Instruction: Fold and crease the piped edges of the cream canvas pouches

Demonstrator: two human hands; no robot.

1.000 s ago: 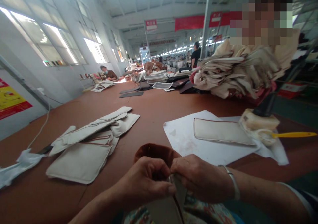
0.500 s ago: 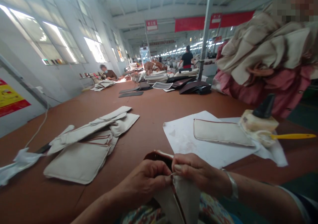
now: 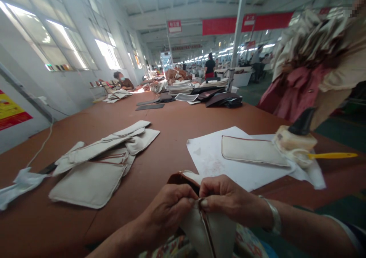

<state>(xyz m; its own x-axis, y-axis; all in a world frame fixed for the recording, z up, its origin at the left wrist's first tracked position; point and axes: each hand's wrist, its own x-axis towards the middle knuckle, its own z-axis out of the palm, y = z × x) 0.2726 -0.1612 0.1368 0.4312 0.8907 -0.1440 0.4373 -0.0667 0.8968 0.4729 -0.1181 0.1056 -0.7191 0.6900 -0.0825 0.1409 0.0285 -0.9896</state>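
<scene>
Close to my body, above the lap, a cream fabric piece with brown edging point(image 3: 219, 231) hangs from both hands. My left hand point(image 3: 168, 208) pinches its left side between thumb and fingers. On the opposite side my right hand point(image 3: 233, 202), with a pale bracelet at the wrist, pinches the brown edge. The two thumbs almost meet at the seam. Behind the fingers a brown and cream part of the piece stands up. What lies inside the pinches is partly hidden by the fingers.
Cream fabric pieces point(image 3: 88, 181) lie overlapped on the brown table point(image 3: 171, 136) at left. At right, white paper point(image 3: 207, 151) carries a flat cream piece point(image 3: 253, 150), a dark-nozzled container point(image 3: 297, 136) and a yellow-handled tool point(image 3: 333, 156). A person carries a fabric bundle point(image 3: 305, 60) beside the table.
My fingers have shifted slightly along the seam, and more brown edge shows between the thumbs. The person with the bundle has moved farther right.
</scene>
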